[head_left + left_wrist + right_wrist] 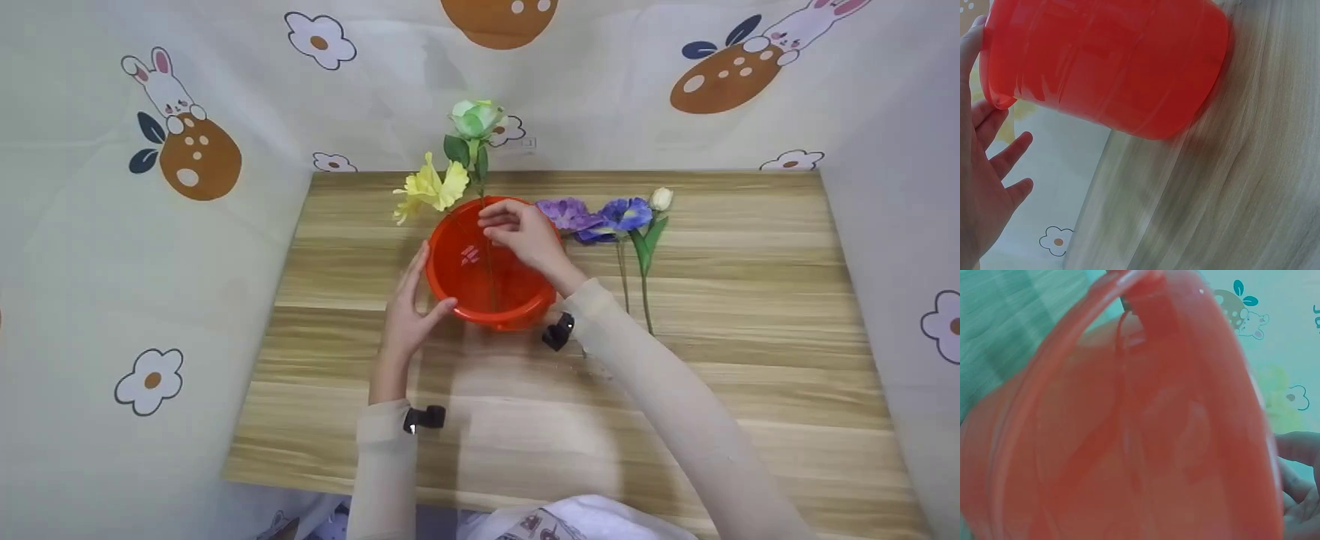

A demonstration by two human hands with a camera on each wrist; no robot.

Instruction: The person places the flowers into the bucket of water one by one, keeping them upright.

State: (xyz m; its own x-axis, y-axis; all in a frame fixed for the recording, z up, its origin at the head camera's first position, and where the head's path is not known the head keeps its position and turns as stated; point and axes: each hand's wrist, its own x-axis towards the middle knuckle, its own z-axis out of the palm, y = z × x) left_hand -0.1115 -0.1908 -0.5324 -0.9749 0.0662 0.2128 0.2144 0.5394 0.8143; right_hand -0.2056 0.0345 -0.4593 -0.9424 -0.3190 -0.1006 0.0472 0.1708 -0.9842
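Observation:
A red bucket [452, 289] stands on the table, its wall close up in the left wrist view and its handle [1039, 377] in the right wrist view. My left hand [409, 315] rests at its left side, thumb on the front rim, fingers straight along the outside. Over the bucket's opening, my right hand [529, 238] pinches the thin stem of a green rose [476, 120]. The rose head rises above the back rim, and its stem runs down inside the bucket. A yellow flower [431, 187] leans out over the back left rim.
Right of the bucket lie a purple flower [570, 214], a blue flower [626, 215] and a white tulip [661, 199], stems toward me. The wooden table [750, 337] meets a patterned cloth wall [600, 112] at the back and sides.

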